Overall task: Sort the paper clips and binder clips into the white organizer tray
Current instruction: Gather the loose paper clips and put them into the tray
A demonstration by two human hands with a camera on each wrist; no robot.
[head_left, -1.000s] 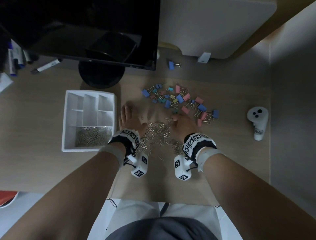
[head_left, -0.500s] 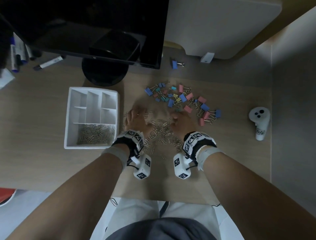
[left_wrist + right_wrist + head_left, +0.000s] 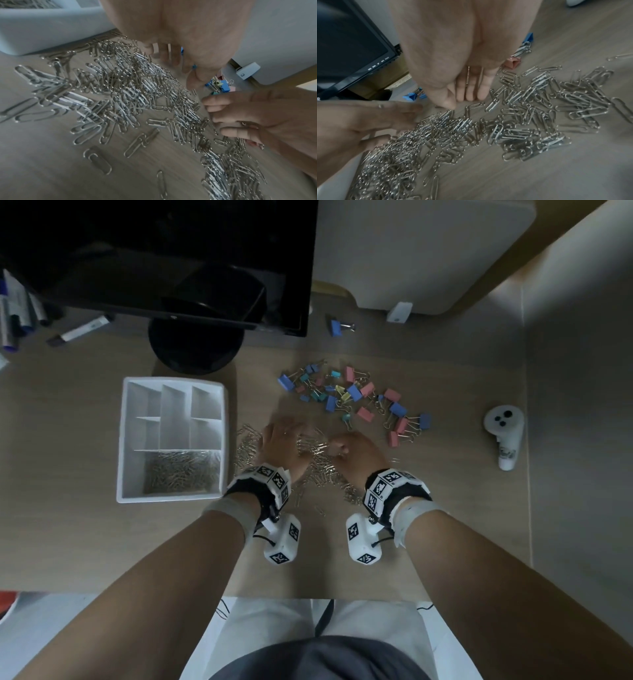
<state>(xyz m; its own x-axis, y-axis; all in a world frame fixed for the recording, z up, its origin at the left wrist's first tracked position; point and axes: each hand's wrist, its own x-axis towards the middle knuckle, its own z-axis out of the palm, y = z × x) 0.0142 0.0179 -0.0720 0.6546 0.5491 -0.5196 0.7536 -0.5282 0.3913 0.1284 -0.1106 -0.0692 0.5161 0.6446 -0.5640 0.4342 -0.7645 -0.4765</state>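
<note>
Raked loose paper clips [image 3: 317, 463] on the desk [image 3: 85, 529] just beside the white organizer tray [image 3: 224, 440], left hand [image 3: 282, 445] and right hand [image 3: 356, 453] both spread, fingers relaxed (nothing pinched). Best cupped inward, low, before scooping trayward; binder clips [image 3: 356, 398] untouched beyond.

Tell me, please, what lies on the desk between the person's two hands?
Silver paper clips fill the stretch between the left hand and the right hand, heaped loose on the wooden desk; the head view shows it, and both wrist views confirm.
</note>
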